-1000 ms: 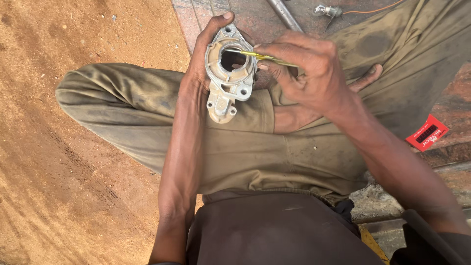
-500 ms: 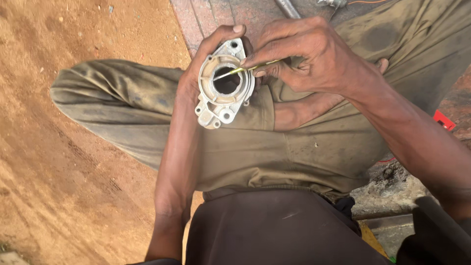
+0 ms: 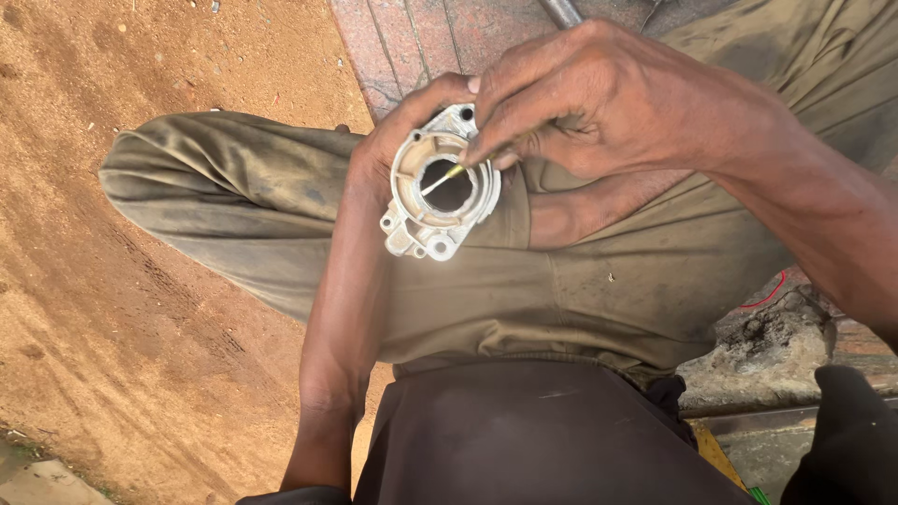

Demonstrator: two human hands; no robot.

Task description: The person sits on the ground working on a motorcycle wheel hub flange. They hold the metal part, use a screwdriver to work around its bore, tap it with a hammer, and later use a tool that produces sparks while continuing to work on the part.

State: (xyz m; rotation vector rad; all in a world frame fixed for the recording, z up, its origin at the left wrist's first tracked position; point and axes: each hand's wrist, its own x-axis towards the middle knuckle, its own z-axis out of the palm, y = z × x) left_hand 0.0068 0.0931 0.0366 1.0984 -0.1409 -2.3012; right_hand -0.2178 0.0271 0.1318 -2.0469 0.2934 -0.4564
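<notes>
Here my left hand [image 3: 393, 154] clamps the cast metal housing [image 3: 440, 187] over my thigh, bore facing up. My right hand [image 3: 599, 103] pinches a thin stick [image 3: 441, 180], which slants down-left from the fingertips into the bore.

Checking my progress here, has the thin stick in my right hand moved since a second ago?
Yes. The thin stick now points down into the metal housing bore, not across its upper rim.

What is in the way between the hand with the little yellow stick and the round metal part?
Nothing visible. The right hand pinches the thin yellow stick, and its tip already reaches across the open centre hole of the metal housing. The left hand grips the housing from behind, not blocking the front.
</notes>
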